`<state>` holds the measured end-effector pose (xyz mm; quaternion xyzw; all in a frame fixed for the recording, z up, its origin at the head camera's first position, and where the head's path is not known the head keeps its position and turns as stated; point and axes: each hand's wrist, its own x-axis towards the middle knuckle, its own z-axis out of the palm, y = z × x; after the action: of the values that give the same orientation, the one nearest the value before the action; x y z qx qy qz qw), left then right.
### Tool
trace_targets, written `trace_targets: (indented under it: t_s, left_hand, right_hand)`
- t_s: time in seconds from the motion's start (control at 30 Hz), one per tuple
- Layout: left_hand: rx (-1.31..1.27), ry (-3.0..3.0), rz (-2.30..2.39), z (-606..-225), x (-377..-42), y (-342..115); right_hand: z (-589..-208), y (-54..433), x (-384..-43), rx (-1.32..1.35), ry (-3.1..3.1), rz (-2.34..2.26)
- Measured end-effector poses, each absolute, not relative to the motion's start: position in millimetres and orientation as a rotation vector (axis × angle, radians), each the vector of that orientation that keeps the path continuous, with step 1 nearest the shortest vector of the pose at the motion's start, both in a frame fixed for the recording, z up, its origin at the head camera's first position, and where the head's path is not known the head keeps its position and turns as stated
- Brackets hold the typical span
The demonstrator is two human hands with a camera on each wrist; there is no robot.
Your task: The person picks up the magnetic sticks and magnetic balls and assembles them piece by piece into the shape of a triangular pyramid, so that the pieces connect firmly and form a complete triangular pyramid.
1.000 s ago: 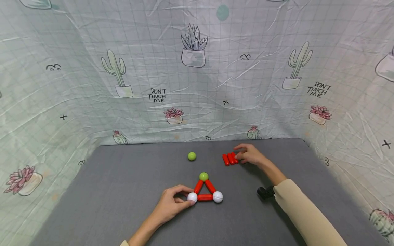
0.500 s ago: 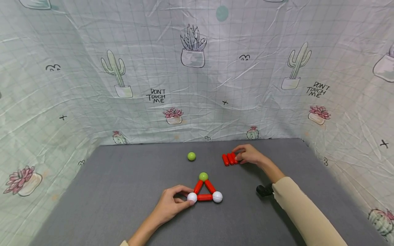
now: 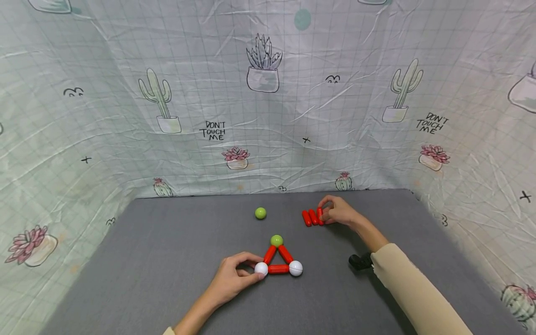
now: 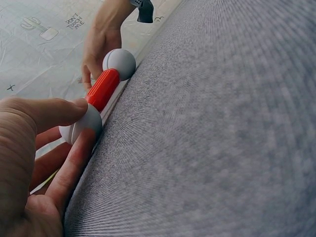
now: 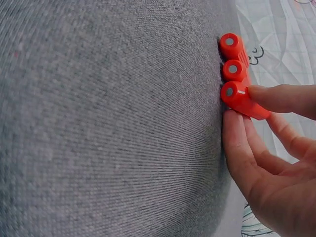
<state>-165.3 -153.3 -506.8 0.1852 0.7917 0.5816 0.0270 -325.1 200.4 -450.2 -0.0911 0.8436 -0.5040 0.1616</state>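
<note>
A triangle of red magnetic rods (image 3: 278, 269) lies on the table, with a green ball (image 3: 277, 240) at its far corner and white balls (image 3: 295, 268) at the near two. My left hand (image 3: 233, 278) pinches the left white ball (image 4: 81, 126) between thumb and fingers. Farther back, several fingers and the thumb of my right hand (image 3: 341, 212) grip the rightmost of three loose red rods (image 5: 242, 98). The other two rods (image 5: 233, 70) lie beside it, and grey discs show in their ends.
A loose green ball (image 3: 260, 213) sits behind the triangle, left of the loose rods. The grey tabletop (image 3: 146, 270) ends at a hanging cloth (image 3: 192, 93) printed with cacti. A black device (image 3: 360, 261) is on my right wrist.
My right fingers have closed around the rightmost loose rod, which has turned slightly and stands a little apart from its neighbour. My left hand and the triangle have stayed put.
</note>
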Motion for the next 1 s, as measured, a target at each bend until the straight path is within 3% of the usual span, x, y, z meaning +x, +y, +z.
trace_targets:
  t_s: [0.67, 1.0]
  left_hand:
    - [0.584, 2.454, 1.795, -508, -167, -153]
    - [0.546, 2.442, 1.784, -506, -165, -153]
  right_hand:
    - [-440, 205, -315, -0.227, 2.41, -1.49]
    - [-428, 202, -296, -0.384, 2.449, -1.44]
